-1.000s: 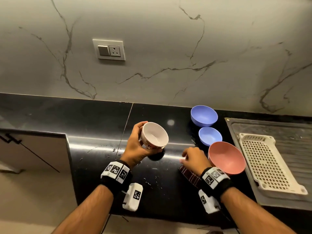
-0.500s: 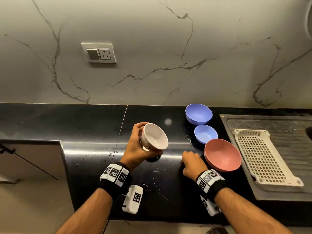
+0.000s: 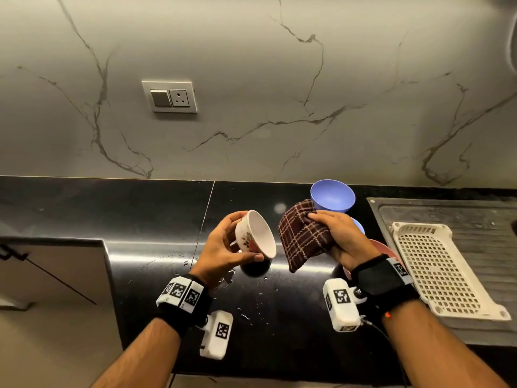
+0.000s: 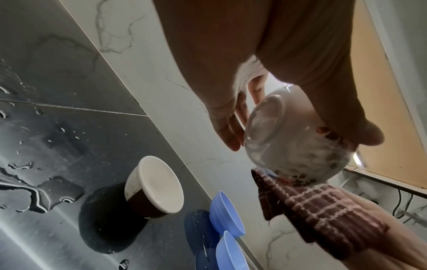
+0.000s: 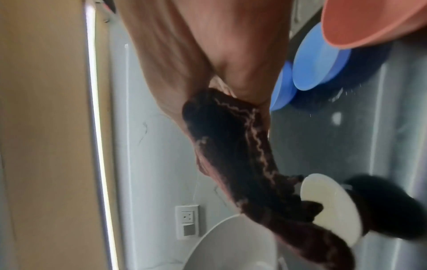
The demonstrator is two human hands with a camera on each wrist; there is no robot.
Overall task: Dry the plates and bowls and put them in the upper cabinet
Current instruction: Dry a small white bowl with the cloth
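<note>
Your left hand (image 3: 223,247) is raised above the black counter (image 3: 156,219), its fingers and thumb curled round a white bowl (image 3: 256,233) with a flower print on its side. The bowl is tipped on its side, its open mouth facing 3 o'clock toward your other hand. From the left wrist view you see the bowl's round foot (image 4: 263,120) and your thumb lying across its wall.

Your right hand (image 3: 340,239) sits at 3 o'clock from the bowl, just beside it, clamped on a folded dark red checked cloth (image 3: 305,236). The fingers lie over the top of the cloth and it hangs down toward the counter. Cloth and bowl are near each other; you cannot tell whether they touch.

On the counter below the held bowl stands a dark cup with a white inside (image 4: 157,184), upright, in a patch of water drops. At 12 o'clock from your right hand stands a large blue bowl (image 3: 333,196). A smaller blue bowl (image 3: 359,225) sits just behind your right hand, mostly hidden. A pink bowl (image 3: 383,249) sits under your right wrist, also mostly hidden.

At 3 o'clock from the bowls a white perforated plastic tray (image 3: 439,273) lies on a steel drainboard (image 3: 447,211). A wall socket and switch (image 3: 169,97) sits on the marble wall at 11 o'clock.
</note>
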